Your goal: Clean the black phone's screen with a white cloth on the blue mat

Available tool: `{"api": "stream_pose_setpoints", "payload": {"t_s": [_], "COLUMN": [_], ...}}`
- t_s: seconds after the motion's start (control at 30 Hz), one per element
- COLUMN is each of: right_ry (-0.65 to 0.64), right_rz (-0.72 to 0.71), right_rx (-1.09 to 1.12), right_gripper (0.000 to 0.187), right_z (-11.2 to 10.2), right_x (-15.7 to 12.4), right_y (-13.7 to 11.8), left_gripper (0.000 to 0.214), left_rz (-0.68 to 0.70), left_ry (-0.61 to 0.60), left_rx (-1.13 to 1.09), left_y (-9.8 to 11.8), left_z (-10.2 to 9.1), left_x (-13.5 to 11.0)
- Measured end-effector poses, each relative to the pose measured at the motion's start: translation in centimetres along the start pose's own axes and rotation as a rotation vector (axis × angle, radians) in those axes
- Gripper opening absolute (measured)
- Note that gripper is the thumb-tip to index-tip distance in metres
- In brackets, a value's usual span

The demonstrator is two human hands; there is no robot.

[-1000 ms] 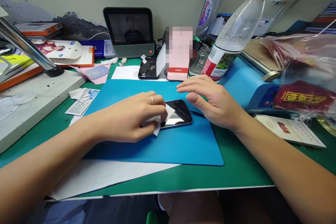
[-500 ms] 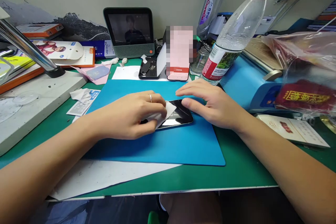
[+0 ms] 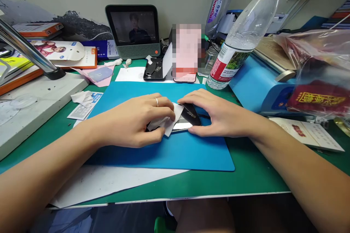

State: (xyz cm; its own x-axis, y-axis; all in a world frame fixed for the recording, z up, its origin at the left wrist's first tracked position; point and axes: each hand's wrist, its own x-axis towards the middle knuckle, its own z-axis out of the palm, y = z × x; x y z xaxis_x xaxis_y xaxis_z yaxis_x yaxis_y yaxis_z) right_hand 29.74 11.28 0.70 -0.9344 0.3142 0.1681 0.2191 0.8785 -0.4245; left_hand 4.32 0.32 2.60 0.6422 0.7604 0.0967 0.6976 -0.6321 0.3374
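Note:
A black glossy smartphone (image 3: 193,114) lies flat on a blue mat (image 3: 164,156), its screen catching bright reflections. My left hand (image 3: 136,120) is closed over a white tissue (image 3: 170,127) and presses it against the left part of the screen, hiding that end of the phone. On the other side, my right hand (image 3: 221,113) spans the phone's right end, thumb at the near edge and fingertips at the far edge.
Behind the mat stand a smart display (image 3: 133,31), a black phone-like item (image 3: 154,69) and a propped phone (image 3: 188,52). A water bottle (image 3: 232,56) stands beside a blue machine (image 3: 259,83). At left is a lamp base (image 3: 51,96).
My right hand's thumb has come down from above the screen to the phone's near edge, and its fingers have shifted slightly left. My left hand keeps the tissue on the screen.

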Motion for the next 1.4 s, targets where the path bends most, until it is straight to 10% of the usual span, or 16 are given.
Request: {"api": "stream_pose_setpoints", "payload": {"t_s": [1.4], "right_ry": [0.084], "right_rz": [-0.037], "right_rx": [-0.083], "right_gripper": [0.1], "right_z": [1.7], "right_x": [0.3], "right_y": [-1.0], "left_gripper": [0.027], "left_rz": [0.043], "left_ry": [-0.035], "left_rx": [0.061], "left_y": [1.3], "left_z": [0.2], "left_x": [0.6]}}
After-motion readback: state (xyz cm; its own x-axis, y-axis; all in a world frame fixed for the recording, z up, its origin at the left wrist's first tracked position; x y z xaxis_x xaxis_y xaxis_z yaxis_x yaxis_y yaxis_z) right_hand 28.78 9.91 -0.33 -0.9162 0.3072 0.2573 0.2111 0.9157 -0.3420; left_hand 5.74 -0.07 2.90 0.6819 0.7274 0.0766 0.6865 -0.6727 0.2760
